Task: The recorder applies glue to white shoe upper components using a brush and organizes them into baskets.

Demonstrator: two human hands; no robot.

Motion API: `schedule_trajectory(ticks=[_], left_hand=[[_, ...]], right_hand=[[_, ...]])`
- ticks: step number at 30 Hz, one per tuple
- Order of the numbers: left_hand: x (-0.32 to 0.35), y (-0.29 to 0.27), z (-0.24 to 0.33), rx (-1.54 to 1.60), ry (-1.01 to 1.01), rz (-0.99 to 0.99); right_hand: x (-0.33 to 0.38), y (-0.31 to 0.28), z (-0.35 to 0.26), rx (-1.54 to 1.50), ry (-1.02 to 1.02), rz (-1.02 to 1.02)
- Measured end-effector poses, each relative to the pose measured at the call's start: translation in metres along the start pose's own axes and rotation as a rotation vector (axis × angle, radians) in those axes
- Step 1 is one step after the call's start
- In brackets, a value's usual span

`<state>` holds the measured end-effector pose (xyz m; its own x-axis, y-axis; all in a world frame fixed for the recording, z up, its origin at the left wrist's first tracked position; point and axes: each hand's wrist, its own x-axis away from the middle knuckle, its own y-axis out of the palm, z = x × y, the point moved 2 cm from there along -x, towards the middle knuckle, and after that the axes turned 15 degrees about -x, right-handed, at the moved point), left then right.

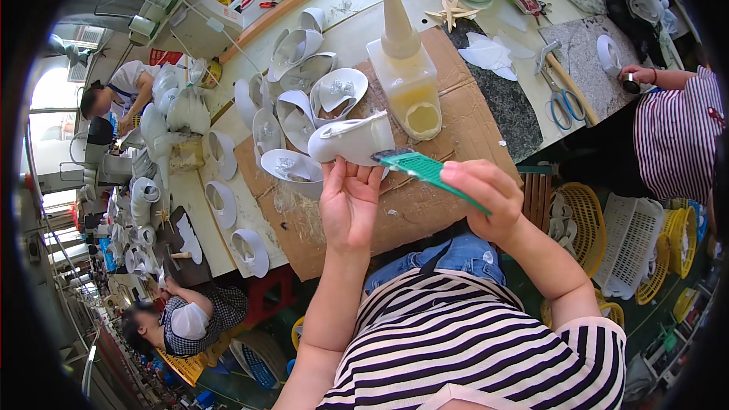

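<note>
My left hand (351, 201) holds up a white shoe upper (355, 140), its fingers closed under the lower edge. In my right hand (490, 193) is a green-handled brush (431, 171), gripped by the handle. The dark bristles are at the right end of the upper; whether they touch it I cannot tell. Just beyond stands a translucent plastic bottle (401, 83) with a cone-shaped top and yellowish liquid inside, open at its near end. Several more white shoe uppers (295, 118) lie crowded to the left of my left hand.
Stained cardboard (471, 133) covers the table under the work. Single uppers (249, 250) line the table's left edge. Blue-handled scissors (563, 106) and a hammer (566, 80) lie at right. Co-workers sit at left (190, 323) and right (676, 133). Yellow baskets (585, 220) stand on the floor at right.
</note>
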<state>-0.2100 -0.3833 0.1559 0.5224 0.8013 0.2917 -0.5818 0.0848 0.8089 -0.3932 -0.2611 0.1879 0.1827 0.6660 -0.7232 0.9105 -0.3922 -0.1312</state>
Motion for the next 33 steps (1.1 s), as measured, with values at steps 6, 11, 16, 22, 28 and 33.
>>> schedule_trajectory(ticks=[6,11,16,22,28,33], left_hand=[[-0.002,-0.017,0.0,-0.6,0.186,0.018],[0.009,-0.065,-0.024,-1.018,0.145,-0.048],[0.001,-0.105,-0.055,-1.161,0.091,-0.04],[0.003,-0.125,-0.068,-1.189,0.013,-0.006],[0.02,-0.136,-0.071,-1.186,-0.036,0.02],[0.029,-0.152,-0.078,-1.268,-0.078,0.017]], right_hand=[[0.018,-0.022,0.012,-0.039,0.42,0.176],[0.046,-0.046,0.044,0.039,0.603,0.31],[0.042,-0.023,0.087,0.161,0.47,0.092],[0.039,-0.022,0.12,0.108,0.686,0.272],[0.095,-0.054,0.09,-0.325,1.087,0.558],[0.112,0.002,0.051,-0.043,0.833,0.138]])
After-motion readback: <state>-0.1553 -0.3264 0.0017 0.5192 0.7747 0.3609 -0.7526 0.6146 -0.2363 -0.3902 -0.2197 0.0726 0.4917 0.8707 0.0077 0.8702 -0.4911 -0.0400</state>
